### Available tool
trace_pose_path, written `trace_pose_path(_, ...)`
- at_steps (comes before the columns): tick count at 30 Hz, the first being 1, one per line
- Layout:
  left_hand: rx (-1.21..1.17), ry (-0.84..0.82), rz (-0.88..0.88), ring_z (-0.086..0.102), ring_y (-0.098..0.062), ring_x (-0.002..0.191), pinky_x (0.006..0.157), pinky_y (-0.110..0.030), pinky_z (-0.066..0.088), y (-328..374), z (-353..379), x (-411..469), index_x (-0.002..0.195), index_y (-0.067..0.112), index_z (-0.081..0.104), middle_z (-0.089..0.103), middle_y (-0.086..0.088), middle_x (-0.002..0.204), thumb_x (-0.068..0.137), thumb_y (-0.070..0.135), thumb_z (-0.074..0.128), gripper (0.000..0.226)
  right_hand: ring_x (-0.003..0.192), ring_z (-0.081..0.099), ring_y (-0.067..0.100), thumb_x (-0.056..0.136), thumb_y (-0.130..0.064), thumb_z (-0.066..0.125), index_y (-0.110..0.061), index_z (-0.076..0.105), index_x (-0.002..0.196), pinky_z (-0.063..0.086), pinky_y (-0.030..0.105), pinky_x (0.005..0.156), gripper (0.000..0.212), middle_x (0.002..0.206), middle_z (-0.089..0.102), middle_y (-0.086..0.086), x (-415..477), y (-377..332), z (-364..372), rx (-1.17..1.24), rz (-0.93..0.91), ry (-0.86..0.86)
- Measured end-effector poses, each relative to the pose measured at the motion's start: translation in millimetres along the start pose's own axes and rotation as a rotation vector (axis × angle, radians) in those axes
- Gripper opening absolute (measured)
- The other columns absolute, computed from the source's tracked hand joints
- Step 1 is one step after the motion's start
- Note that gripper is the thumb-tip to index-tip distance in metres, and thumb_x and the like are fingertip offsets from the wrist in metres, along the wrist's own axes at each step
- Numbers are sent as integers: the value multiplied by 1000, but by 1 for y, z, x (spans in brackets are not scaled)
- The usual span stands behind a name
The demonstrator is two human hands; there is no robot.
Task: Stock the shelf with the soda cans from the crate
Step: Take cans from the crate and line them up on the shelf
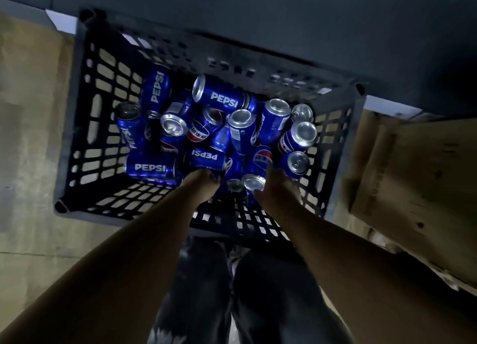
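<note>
A black plastic crate (77, 127) stands on the floor below me, holding several blue Pepsi soda cans (219, 97) in a loose pile, some upright and some on their sides. Both my arms reach down into its near side. My left hand (201, 183) curls round a lying can (205, 158) whose label reads upside down; its fingertips are hidden under the can. My right hand (278, 189) grips a can with a silver top (254, 183) next to it; its fingers are hidden among the cans.
A dark unit (284, 21) rises behind the crate. Brown cardboard (413, 189) lies to the right of the crate. Bare concrete floor (31, 137) extends on the left. My legs in dark trousers (206, 292) stand just in front of the crate.
</note>
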State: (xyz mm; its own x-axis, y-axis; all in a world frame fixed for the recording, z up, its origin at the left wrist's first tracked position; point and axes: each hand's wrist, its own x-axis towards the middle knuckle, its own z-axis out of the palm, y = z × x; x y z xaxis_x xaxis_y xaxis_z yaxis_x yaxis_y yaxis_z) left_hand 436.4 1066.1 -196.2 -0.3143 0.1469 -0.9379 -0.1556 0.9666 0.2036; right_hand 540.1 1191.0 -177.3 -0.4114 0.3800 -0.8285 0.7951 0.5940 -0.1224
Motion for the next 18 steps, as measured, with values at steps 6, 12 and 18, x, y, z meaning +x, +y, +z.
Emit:
trace_pose_path(6,-28,-26,8,61,-36,81,64,-40,47,-19,20,42,116,2,60,63,-22,92,98,24,43,33,117,53,34,79,-54,67,-19,1,148,50,45,90,102,140,41,19,46,-6,37,307,209,-20)
trace_pose_path(12,-35,-42,-46,59,-34,103,81,-37,47,-37,24,57,119,4,60,62,-21,115,96,24,49,32,106,57,33,67,-48,79,-24,10,142,55,44,81,104,132,44,19,53,-11,46,455,325,57)
trace_pose_path(18,-121,-63,-20,51,-19,63,55,-27,35,-18,13,26,103,6,62,60,-15,85,98,19,42,25,125,44,35,74,-56,66,-16,0,150,46,40,92,108,146,34,16,37,-24,17,402,400,-74)
